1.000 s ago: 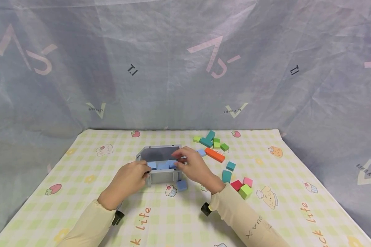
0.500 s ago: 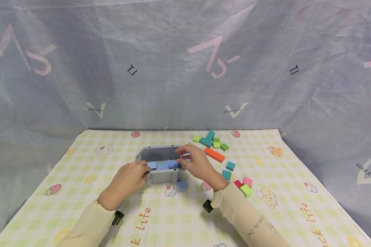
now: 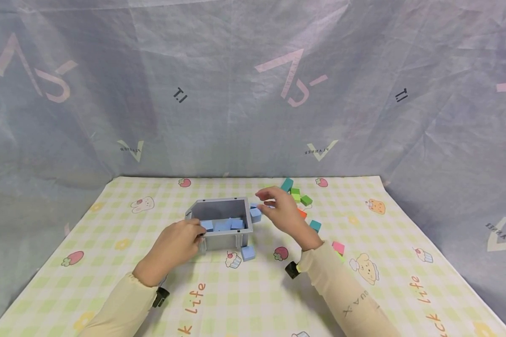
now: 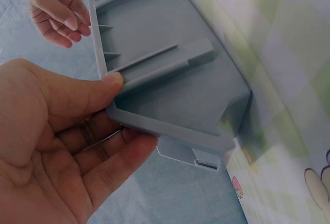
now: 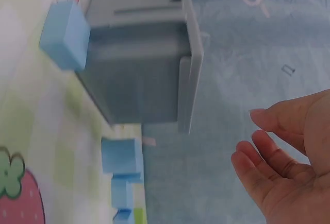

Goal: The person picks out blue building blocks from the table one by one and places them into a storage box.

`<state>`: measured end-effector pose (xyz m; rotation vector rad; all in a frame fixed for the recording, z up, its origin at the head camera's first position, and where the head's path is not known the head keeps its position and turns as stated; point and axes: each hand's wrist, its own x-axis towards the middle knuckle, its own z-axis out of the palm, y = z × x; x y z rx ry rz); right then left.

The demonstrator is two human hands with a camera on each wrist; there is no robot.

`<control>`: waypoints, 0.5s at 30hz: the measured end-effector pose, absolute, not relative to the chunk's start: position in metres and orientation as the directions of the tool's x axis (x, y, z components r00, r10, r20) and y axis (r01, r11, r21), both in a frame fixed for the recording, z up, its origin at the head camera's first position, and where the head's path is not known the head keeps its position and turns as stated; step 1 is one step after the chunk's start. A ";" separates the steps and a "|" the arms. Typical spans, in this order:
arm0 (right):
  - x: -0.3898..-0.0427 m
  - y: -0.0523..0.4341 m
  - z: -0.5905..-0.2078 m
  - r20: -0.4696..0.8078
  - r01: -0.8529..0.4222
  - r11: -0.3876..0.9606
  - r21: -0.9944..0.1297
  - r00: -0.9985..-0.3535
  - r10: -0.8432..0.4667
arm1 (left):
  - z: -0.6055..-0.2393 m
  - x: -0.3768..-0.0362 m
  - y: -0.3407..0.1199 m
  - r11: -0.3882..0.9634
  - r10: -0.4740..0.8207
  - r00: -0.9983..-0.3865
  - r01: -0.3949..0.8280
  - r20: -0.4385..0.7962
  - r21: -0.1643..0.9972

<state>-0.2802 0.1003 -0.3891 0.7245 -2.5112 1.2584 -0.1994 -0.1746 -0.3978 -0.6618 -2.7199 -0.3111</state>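
Observation:
A grey plastic storage bin [image 3: 220, 241] stands on the table with several light blue blocks [image 3: 236, 223] inside it. My left hand [image 3: 174, 245] pinches its front rim near the left corner, thumb on the outer wall and fingers over the edge in the left wrist view. Just right of the bin is my right hand [image 3: 284, 213], fingers loosely bent and holding nothing, as the right wrist view shows. Near its fingertips in the head view lies a light blue block [image 3: 256, 215], with more blue ones behind it. Another blue block [image 3: 248, 253] sits by the bin's front right corner.
Past the right hand lie teal [image 3: 286, 184], green [image 3: 306, 200] and partly hidden orange [image 3: 302, 214] blocks. A teal block [image 3: 315, 226] and a pink block [image 3: 338, 247] are farther right, beside the sleeve. Grey cloth [image 3: 236, 117] hangs behind the table.
My right hand has drawn away from over the bin to the right and slightly back, uncovering the bin's right end and the blue blocks beside it. The left hand stays put.

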 end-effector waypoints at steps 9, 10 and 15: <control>-0.297 0.109 -0.404 0.351 -0.459 0.567 -0.684 -0.888 -0.295 | -0.399 -0.199 -0.176 0.868 0.405 -0.839 0.478 0.362 0.137; -0.298 0.110 -0.407 0.338 -0.451 0.575 -0.683 -0.893 -0.298 | -0.399 -0.199 -0.176 0.868 0.405 -0.840 0.478 0.362 0.137; -0.308 0.112 -0.423 0.267 -0.407 0.635 -0.657 -0.913 -0.309 | -0.398 -0.199 -0.175 0.868 0.404 -0.843 0.476 0.355 0.142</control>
